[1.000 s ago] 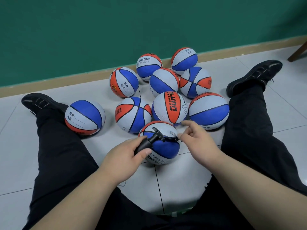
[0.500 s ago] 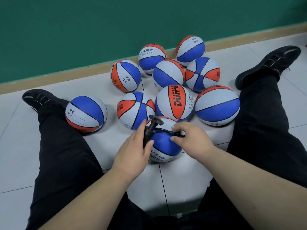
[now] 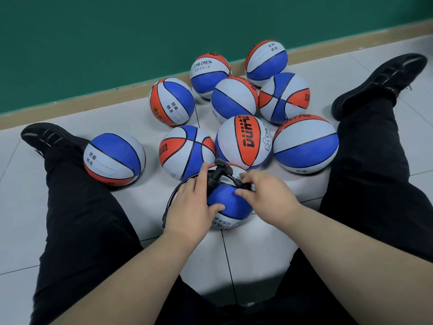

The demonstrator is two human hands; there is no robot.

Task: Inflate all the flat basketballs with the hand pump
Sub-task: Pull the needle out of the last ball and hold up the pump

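One basketball [image 3: 225, 200], blue-and-white panelled, under black pump [image 3: 215, 178].

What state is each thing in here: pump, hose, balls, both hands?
Hand pump, against the nearest ball, gripped by the left hand.
Hose, looped out past the left hand, its end pinched by the right hand.
Nearest ball, round-looking, on the floor; needle hidden.
Other nine balls, round, loose on the floor.

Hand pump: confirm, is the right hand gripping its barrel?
No, the left hand grips the hand pump; the right hand pinches the hose end on the nearest basketball.
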